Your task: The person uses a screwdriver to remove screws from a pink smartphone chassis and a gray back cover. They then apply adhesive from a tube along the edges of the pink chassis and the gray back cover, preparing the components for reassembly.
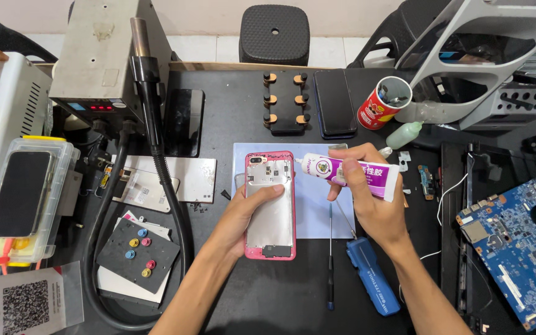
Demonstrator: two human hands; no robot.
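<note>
My left hand (243, 214) grips a pink phone frame (270, 208) with a bare silver inside, holding it face up over a pale blue mat (317, 214). My right hand (367, 198) holds a white and purple glue tube (358, 175) sideways. Its nozzle points left and touches the frame's upper right edge.
A hot-air station (103, 59) with a black hose (156, 155) stands at the back left. Dark phones (335, 102), a black clamp jig (285, 102), a red cup (384, 102), a blue screwdriver (372, 276), a thin tool (330, 260) and a blue circuit board (519, 248) lie around.
</note>
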